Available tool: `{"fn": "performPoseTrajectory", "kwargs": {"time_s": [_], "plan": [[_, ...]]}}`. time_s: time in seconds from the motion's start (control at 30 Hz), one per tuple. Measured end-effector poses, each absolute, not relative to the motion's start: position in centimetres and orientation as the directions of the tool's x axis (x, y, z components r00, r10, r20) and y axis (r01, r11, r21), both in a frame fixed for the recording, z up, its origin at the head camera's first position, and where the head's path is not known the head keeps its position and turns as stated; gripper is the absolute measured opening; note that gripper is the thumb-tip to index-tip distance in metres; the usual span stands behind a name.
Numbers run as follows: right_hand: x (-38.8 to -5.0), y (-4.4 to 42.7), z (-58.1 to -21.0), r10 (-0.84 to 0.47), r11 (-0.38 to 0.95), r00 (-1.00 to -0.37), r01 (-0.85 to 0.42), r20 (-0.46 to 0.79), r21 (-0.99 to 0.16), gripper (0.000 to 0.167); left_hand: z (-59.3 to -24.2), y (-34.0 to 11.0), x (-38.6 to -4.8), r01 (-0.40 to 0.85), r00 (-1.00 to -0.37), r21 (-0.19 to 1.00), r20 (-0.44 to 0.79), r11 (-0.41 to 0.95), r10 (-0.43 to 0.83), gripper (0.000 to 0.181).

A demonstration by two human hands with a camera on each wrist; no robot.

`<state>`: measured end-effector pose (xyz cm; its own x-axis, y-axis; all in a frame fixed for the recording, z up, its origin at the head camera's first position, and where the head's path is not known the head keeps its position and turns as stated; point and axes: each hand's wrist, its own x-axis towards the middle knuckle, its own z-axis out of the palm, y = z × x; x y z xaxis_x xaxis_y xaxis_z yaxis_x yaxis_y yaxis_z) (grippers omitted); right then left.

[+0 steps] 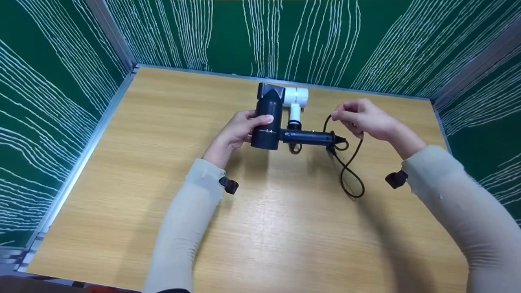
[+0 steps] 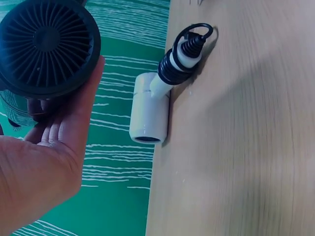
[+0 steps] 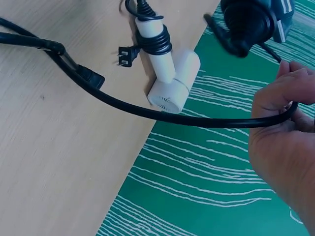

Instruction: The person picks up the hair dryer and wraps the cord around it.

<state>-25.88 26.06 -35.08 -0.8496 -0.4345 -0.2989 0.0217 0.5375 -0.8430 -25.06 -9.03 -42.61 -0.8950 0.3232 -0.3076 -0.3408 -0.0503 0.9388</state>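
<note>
My left hand (image 1: 238,129) grips a dark hair dryer (image 1: 266,116) by its barrel, thumb across the side. Its handle points right, above the table. The left wrist view shows the round vented end of this hair dryer (image 2: 47,39). To the right, my right hand (image 1: 368,119) pinches the black cord (image 1: 358,191), which leaves the handle's end and hangs in a loop. In the right wrist view the cord (image 3: 197,121) runs across to the fingers, and a black plug (image 3: 90,77) shows at the left.
Behind the dark one, a white hair dryer (image 1: 300,97) lies near the table's back edge, partly covered in the head view. Its black cord (image 2: 172,71) is wound round its handle. Green panels (image 1: 228,36) with white lines surround the wooden table (image 1: 260,228) on three sides.
</note>
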Motion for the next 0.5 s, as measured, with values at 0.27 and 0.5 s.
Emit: {"fn": "performPoseTrajectory", "kwargs": {"time_s": [0.27, 0.5], "plan": [[-25.0, 25.1, -35.7, -0.424, 0.48, -0.863, 0.043, -0.274, -0.876, 0.033, -42.9, -9.5, -25.2, -0.339, -0.914, 0.938, -0.31, -0.072, 0.261, 0.07], [-23.7, 24.5, -37.2, -0.419, 0.216, -0.893, 0.075, -0.162, -0.974, 0.03, -42.8, -9.8, -25.4, -0.339, -0.928, 0.935, -0.314, -0.101, 0.198, 0.068]]}}
